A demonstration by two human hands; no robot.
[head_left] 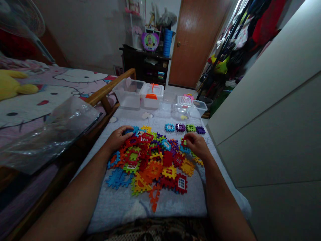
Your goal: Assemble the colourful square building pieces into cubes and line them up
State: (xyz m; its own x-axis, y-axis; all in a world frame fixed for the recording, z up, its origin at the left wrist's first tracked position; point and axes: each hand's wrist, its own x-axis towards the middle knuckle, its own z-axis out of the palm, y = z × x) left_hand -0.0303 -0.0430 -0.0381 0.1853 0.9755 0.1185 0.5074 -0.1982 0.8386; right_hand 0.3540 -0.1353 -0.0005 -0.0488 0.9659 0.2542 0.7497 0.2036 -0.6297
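Note:
A heap of colourful plastic interlocking building pieces (152,169) with toothed edges lies in front of me. My left hand (120,138) rests at the heap's far left edge, thumb and fingers apart, beside a blue piece (135,129). On the right side of the heap, my right hand (197,144) pinches a small red and green building piece (184,143); its other fingers are curled. Behind the heap stands a row of several single pieces, among them a light blue one (169,127), a purple one (180,127) and a green one (190,128).
The pieces lie on a pale blue cloth (130,211). Clear plastic boxes stand at its far end: an open bin (129,95), a box with orange latches (152,100) and smaller containers (183,104). A wooden bed rail (107,88) borders the left, a white cabinet (265,134) the right.

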